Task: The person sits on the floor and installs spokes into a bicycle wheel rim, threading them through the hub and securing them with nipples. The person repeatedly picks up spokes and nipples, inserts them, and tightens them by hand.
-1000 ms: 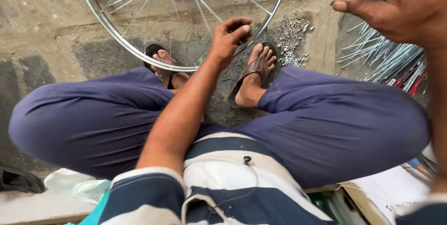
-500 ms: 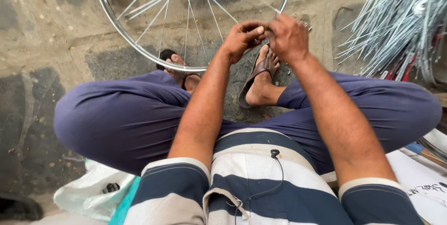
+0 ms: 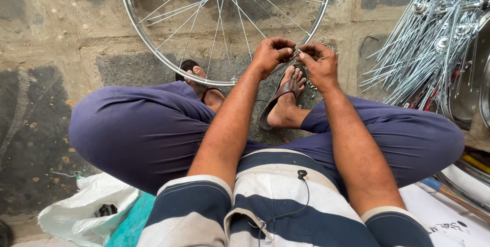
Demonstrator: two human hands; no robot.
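Wheel rim (image 3: 153, 55) stands on the stone floor (image 3: 46, 37) just past the crossed legs, by the sandalled feet. Both forearms reach forward; the left hand (image 3: 272, 53) and right hand (image 3: 319, 63) meet at its lower edge, fingertips pinched on the rim. Beyond, to the right, lies a bundle of loose spokes (image 3: 423, 37).

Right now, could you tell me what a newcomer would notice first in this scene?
The shiny spoked wheel rim on the stone floor at top centre, with the left hand and right hand pinching together at its lower edge. A bundle of loose silver spokes fans out at upper right.
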